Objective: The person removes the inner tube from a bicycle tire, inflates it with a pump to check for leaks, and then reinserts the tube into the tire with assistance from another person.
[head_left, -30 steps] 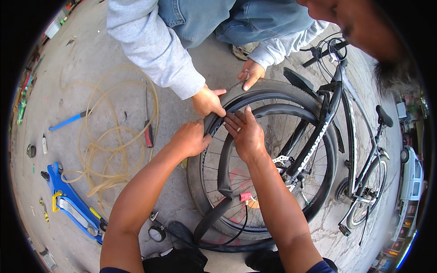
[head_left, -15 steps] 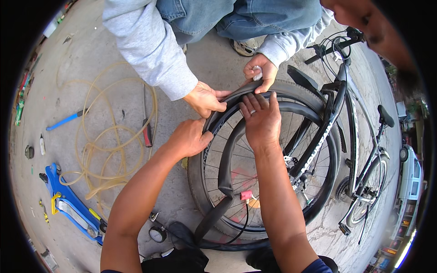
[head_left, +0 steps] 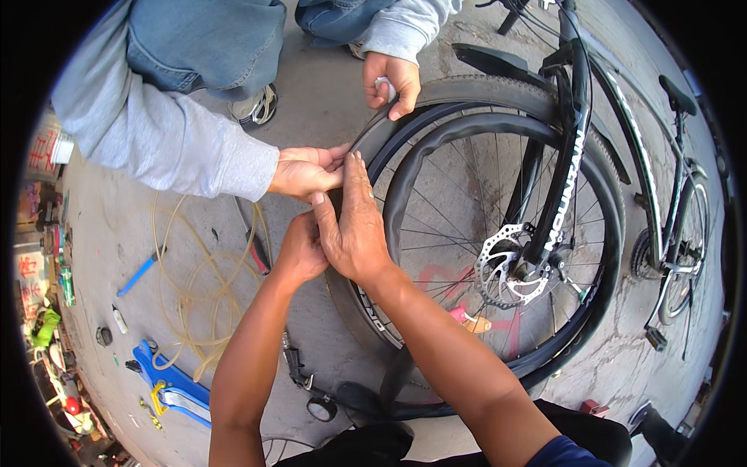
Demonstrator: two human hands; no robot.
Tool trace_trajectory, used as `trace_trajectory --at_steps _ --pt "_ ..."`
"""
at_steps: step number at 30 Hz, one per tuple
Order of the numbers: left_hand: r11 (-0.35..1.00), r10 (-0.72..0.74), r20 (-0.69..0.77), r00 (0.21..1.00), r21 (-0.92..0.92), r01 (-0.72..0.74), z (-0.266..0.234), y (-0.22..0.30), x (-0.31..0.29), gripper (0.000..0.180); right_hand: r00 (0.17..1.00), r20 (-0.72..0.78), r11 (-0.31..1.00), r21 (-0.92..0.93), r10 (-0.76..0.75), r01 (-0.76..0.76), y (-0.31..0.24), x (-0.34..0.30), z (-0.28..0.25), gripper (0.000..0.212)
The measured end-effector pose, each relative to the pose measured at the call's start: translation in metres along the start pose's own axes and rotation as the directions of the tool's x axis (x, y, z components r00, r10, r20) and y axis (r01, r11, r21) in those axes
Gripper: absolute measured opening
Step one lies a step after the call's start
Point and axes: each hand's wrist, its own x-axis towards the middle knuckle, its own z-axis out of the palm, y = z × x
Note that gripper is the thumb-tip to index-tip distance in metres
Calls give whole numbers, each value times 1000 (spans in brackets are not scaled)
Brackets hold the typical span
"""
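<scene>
A bicycle wheel lies in front of me with its tyre [head_left: 486, 87] partly off the rim, and the black inner tube [head_left: 406, 187] hangs over the spokes. My left hand [head_left: 302, 251] is closed round the tyre's left side, though its fingertips are hidden. Alongside it, my right hand [head_left: 356, 233] is stretched out, fingers flat against the tyre edge and touching a co-worker's hand [head_left: 307, 171]. That person's other hand [head_left: 393, 82] pinches the tyre's top and holds a small white wad [head_left: 385, 87].
The bicycle fork [head_left: 566, 167] and brake disc [head_left: 510, 265] stand at the wheel's right. Left on the concrete lie a coiled clear hose [head_left: 206, 292], a blue floor jack [head_left: 175, 381], a red-handled tool [head_left: 259, 255] and a blue-handled tool [head_left: 140, 274]. A pressure gauge [head_left: 320, 409] sits near my feet.
My right hand has moved from inside the rim to the left, beside my left hand. The co-worker's hands have shifted left along the tyre. The whole view has swung right.
</scene>
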Motion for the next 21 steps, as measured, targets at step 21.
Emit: trace_trajectory --at_steps 21 --pt "995 -45 11 999 93 43 2 31 5 72 926 114 548 778 360 -308 18 26 -39 77"
